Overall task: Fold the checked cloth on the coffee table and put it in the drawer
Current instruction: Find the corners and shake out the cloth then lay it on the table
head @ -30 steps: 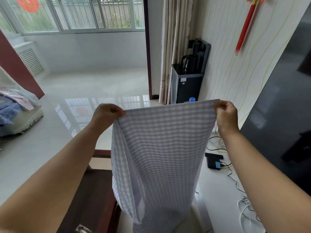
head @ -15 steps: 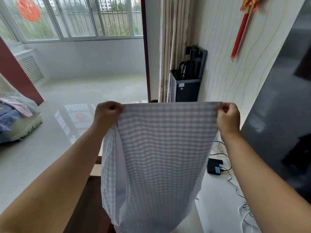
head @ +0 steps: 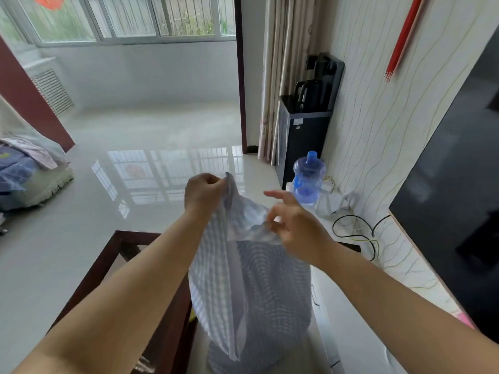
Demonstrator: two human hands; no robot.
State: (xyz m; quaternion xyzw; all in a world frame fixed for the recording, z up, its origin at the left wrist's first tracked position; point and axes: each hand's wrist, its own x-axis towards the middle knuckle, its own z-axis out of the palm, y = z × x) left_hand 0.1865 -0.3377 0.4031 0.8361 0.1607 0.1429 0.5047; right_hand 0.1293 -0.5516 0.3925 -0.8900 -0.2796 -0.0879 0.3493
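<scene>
- My left hand [head: 204, 192] is raised in front of me, fingers curled tight round a bunched corner of the checked cloth [head: 251, 290]; the tip of that corner pokes up past my knuckles toward 12 o'clock.
- My right hand [head: 293, 225] sits just beside it, at 3 o'clock from the left. Index finger and thumb point out loosely toward 11 o'clock, while the lower fingers look to be pinching a fold of the cloth; the blur there leaves the grip hard to read for sure.
- The cloth hangs from both hands toward 6 o'clock, doubled over on itself, in mid-air, its lower end running out of the bottom of the view.
- The coffee table [head: 113, 255], dark wood frame, lies below my left forearm, at 8 o'clock from the cloth.
- At 1 o'clock from my right hand a blue water jug [head: 307, 176] stands on the floor, beside a black water dispenser [head: 305, 130] with a kettle on top.
- Black cables [head: 351, 230] loop on the white TV stand [head: 359, 333] at 3 o'clock, under a dark screen [head: 453, 201] on the wall.
</scene>
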